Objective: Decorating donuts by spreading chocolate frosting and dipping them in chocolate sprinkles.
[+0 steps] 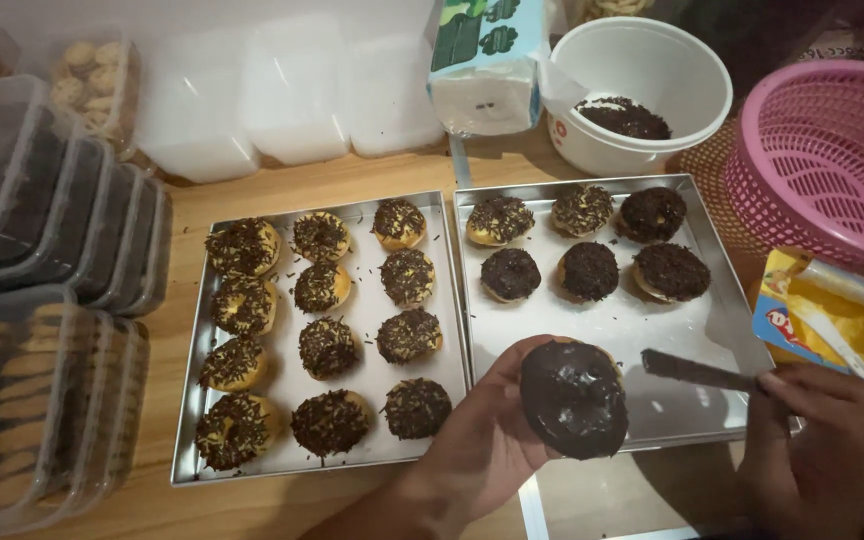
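Note:
My left hand [482, 440] holds a round doughnut [574, 398] coated in smooth dark chocolate, low in the middle of the view, over the near edge of the right metal tray [612, 320]. My right hand [817, 450] grips a flat knife [692, 370] smeared with chocolate, its blade pointing left toward the doughnut, a little apart from it. The right tray carries several doughnuts with chocolate and sprinkles [589, 270] along its far half. The left metal tray [367, 310] is filled with several sprinkled doughnuts [328, 347].
A white tub [652, 70] with chocolate sprinkles stands behind the right tray. A pink plastic basket [832, 160] sits at the right, a yellow packet [822, 320] below it. Stacked clear boxes of cookies [32, 390] line the left. White containers [292, 90] stand at the back.

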